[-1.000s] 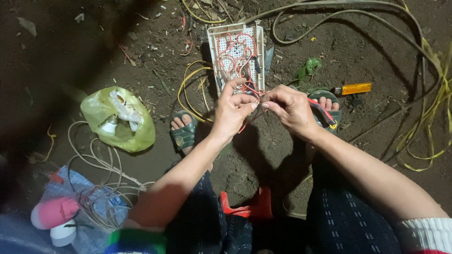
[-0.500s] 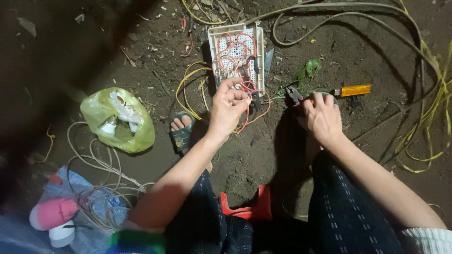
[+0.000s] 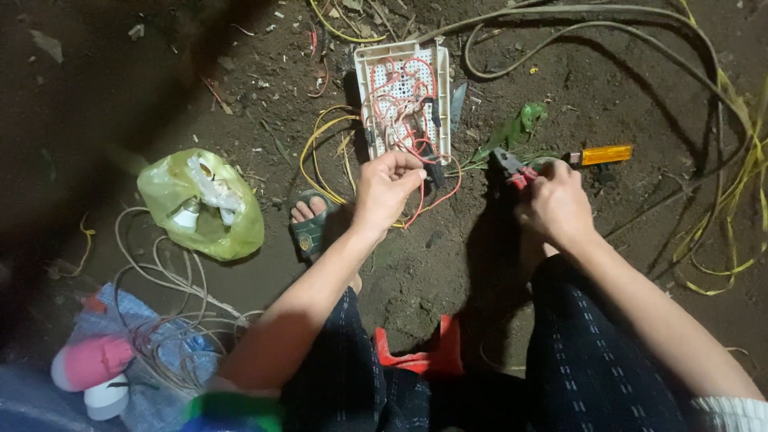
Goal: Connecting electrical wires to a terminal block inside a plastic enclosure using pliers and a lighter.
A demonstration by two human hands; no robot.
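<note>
Now R hand fingers shut on pliers, lifted; L hand still pinches red wire.

Ground: bare earth, matt, rough and crumbly, strewn with small debris.
Switch board in front of me: white moulded plastic, ribbed back, dull finish.
Red wires pinched in my left hand: thin plastic insulation, smooth, slight sheen.
Pliers in my right hand: dark metal jaws, red plastic grips.
Screwdriver: translucent orange plastic handle, glossy.
Yellow cable: smooth plastic sheath.
Bag: thin yellow-green plastic film, crinkled, glossy.
Sandal on my foot: matt green rubbery strap.
My trousers: dark woven cloth, matt, pale dashes.
</note>
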